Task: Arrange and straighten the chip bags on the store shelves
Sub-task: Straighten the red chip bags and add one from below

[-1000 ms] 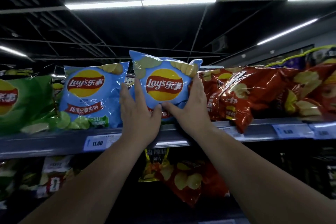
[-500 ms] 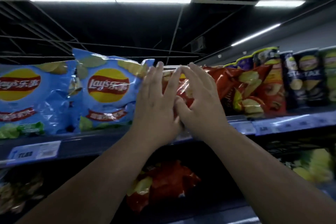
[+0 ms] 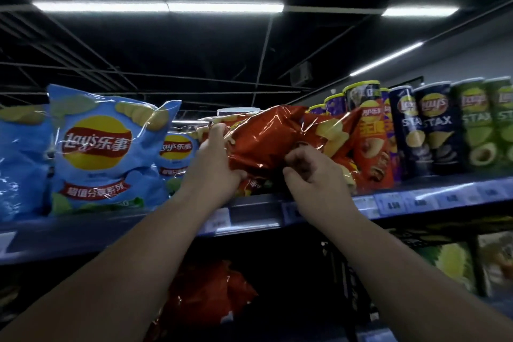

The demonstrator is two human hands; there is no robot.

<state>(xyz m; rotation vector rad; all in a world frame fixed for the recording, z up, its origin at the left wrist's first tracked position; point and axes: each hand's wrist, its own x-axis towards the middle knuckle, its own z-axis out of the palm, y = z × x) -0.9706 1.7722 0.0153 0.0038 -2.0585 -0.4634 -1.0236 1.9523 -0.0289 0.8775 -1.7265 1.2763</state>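
Red bag [image 3: 266,144]: crumpled, lies tilted on the upper shelf, gripped from both sides.
Left hand [image 3: 213,164]: fingers curled over the bag's left edge, thumb below it.
Right hand [image 3: 313,178]: fingers bent tightly, they pinch the bag's lower right part.
Shelf [image 3: 255,211]: grey front rail just under both hands, with price tags [image 3: 394,204] on it.
Blue bags [image 3: 102,150]: upright to the left, the nearest just beside the left hand.
Cans [image 3: 438,130]: tall, dark blue and green, upright in a row on the right.
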